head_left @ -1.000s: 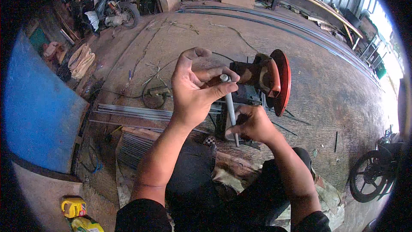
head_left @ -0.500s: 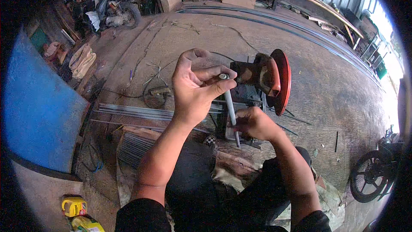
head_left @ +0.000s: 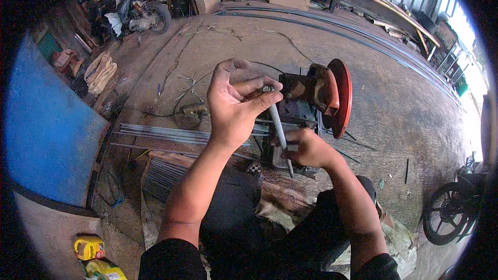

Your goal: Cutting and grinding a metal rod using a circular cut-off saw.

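Note:
My left hand (head_left: 232, 105) is raised in the middle of the view, thumb and fingers pinching the upper end of a thin grey metal tube (head_left: 277, 121). The tube slants down to the right, its dark-rimmed upper end tipped toward me. Lower down, my right hand (head_left: 310, 148) has its fingers at the tube. A small pale grey patch (head_left: 292, 148) shows at those fingers; I cannot tell whether it is a held piece. Just beyond my hands stands a cut-off machine (head_left: 301, 91) with a red disc-shaped guard (head_left: 341, 98) on its right side.
Several long grey rods (head_left: 166, 134) lie left of the machine. Shorter rods (head_left: 161, 176) are stacked beside my left leg. A blue panel (head_left: 49, 129) stands far left, a yellow jug (head_left: 89, 248) near it. Motorcycles (head_left: 140, 10) and a wheel (head_left: 443, 212) flank the floor.
The tube has turned slightly: its upper end has shifted a little left and its lower end right. Both hands stay almost where they were, still on it.

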Tool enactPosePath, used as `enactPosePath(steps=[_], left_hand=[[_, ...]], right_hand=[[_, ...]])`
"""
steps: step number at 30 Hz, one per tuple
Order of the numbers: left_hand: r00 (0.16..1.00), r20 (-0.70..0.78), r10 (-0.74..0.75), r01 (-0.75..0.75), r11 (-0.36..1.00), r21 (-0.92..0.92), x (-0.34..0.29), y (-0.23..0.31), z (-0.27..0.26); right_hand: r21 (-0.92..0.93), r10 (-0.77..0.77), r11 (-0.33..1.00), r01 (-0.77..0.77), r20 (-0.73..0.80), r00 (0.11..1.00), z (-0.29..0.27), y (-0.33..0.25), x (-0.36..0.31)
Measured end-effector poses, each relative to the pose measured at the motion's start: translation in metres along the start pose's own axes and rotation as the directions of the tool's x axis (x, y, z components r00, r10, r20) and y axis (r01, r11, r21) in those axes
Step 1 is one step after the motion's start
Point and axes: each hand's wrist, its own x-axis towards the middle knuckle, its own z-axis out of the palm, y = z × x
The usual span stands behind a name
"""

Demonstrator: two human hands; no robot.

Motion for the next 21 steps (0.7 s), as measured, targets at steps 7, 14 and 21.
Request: enactPosePath(steps=[7,14,21], left_hand=[[1.0,0.001,0.011,-0.011,1.0,0.002,-0.002,-0.002,0.001],[0.999,0.037,0.012,-0.011,1.0,-0.011,-0.004,0.001,0.003],[0.999,0.012,0.04,-0.04,0.999,0.025,-0.004,-0.002,0.001]], right_hand=[[-0.091,0.418,0.908,-0.409,0.13,0.899,-0.003,0.006,-0.009],[0.025,0.275,0.959,-0.281,0.14,0.951,0.007,0.014,-0.009],[-0.028,0.305,0.952,-0.304,0.05,0.951,0.005,0.006,-0.005]])
